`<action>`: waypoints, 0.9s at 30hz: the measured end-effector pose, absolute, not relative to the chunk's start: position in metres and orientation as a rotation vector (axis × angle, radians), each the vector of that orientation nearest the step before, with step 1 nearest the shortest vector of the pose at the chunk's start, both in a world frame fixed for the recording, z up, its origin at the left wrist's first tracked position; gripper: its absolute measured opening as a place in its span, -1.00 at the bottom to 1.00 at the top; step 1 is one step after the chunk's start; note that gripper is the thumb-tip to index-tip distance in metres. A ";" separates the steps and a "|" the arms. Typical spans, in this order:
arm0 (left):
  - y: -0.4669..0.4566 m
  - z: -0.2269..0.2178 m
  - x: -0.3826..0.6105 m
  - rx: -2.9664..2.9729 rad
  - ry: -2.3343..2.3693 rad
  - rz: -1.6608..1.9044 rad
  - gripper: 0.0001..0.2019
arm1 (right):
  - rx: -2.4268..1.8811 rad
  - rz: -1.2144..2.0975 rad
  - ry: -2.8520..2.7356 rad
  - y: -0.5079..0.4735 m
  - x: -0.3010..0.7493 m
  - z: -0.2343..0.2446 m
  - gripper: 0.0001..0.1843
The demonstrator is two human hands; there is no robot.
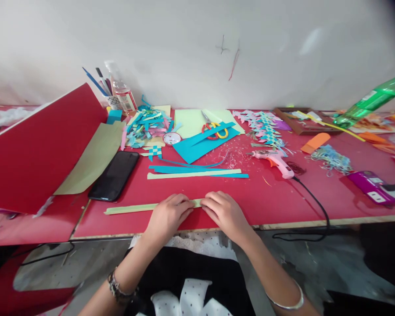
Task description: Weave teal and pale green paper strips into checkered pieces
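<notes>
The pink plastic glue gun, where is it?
In the head view, the glue gun lies right of centre on the red tabletop, just below the pink-and-blue woven paper pieces.

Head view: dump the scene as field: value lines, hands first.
left_hand: fingertips on pale green paper strip
right_hand: fingertips on same strip, to the right of the left hand
strip_right_end: hidden by right hand
beyond_hands: blue paper strips, second pale green strip
weaving: small blue-and-green checkered piece
left_side: black smartphone
right_side: pink glue gun, nozzle pointing left
back: scissors, red and yellow handles
surface: red tabletop
</notes>
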State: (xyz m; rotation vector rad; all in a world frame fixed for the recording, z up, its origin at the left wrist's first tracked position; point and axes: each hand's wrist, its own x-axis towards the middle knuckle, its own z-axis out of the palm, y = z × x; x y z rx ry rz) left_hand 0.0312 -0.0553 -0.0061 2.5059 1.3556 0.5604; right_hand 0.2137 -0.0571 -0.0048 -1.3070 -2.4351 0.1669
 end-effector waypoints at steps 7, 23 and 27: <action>-0.054 -0.007 0.025 2.467 1.428 0.564 -0.78 | -1.274 0.344 -2.370 -0.050 0.212 -0.005 -0.85; -0.049 -0.005 0.006 2.382 1.614 0.533 -0.74 | -1.391 0.358 -2.263 -0.041 0.206 -0.009 -0.86; -0.050 -0.005 0.006 2.361 1.693 0.545 -0.71 | -1.387 0.322 -2.273 -0.039 0.206 -0.011 -0.87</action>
